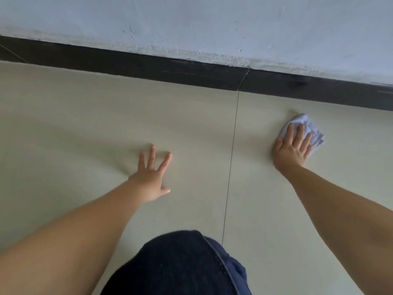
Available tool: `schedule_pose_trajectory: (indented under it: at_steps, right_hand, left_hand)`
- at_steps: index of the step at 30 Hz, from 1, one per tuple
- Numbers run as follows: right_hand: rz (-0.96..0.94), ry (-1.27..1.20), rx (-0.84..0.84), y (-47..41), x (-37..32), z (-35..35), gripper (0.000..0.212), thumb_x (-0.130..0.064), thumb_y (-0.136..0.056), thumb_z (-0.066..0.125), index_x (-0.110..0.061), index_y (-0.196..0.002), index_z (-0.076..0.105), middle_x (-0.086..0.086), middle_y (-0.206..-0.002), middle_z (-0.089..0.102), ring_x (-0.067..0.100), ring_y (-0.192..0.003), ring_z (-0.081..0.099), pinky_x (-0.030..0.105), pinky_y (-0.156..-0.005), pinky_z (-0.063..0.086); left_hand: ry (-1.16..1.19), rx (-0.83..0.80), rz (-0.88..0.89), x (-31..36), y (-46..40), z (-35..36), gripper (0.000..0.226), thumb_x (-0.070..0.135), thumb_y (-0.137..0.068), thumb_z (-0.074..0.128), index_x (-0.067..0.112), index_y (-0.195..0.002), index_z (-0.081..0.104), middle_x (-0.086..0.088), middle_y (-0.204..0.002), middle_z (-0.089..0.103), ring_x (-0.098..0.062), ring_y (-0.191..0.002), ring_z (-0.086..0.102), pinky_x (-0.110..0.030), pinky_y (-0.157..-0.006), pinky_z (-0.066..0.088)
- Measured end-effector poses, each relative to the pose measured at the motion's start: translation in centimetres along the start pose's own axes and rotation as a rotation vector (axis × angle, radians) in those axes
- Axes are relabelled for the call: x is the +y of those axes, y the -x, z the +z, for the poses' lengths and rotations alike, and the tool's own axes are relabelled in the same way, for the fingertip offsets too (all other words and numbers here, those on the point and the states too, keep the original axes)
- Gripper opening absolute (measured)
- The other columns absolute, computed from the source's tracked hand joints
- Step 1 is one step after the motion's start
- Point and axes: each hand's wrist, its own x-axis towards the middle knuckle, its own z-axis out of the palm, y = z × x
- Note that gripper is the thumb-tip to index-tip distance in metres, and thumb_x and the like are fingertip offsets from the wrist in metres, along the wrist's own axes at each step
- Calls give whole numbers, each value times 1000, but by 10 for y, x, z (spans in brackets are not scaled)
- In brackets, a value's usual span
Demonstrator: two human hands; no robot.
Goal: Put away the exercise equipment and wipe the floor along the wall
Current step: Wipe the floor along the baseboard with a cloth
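Near the skirting: our right hand presses a pale cloth flat, fingers straight
Left grip: our left hand splayed on the floor, holding nothing

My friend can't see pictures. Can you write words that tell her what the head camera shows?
A person's right hand presses a pale blue cloth flat on the beige floor near a dark baseboard. The left hand rests spread on the floor, and a knee in dark denim shows below.
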Motion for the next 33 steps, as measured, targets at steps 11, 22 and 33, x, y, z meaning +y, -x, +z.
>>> schedule_pose_trajectory:
  at_steps: [11,22,33]
  right_hand:
    - [-191,162,-364,40,-20,-24,69,-36,-101,29,-16,-149,-18,12,-155,-27,39,-142,-21,51,-116,-9]
    - [-42,146,-461,55,-35,-12,71,-24,-101,32,-22,-148,-21,6,-153,-34,36,-142,-25,47,-116,-8]
    - [-454,224,-402,209,0,52,65,-31,-91,35,-10,-151,20,18,-158,8,48,-143,-1,62,-113,10]
  left_hand:
    - [-147,-18,299,32,-12,-105,78,45,-96,45,28,-152,-6,-11,-160,-2,-31,-147,8,-45,-115,23]
    - [-67,110,148,76,-59,-53,121,64,-71,68,44,-140,-30,-11,-144,-47,-43,-135,-36,-74,-104,10]
    - [-115,126,101,80,-61,-56,123,68,-66,68,46,-140,-28,-11,-146,-45,-42,-136,-34,-73,-104,13]
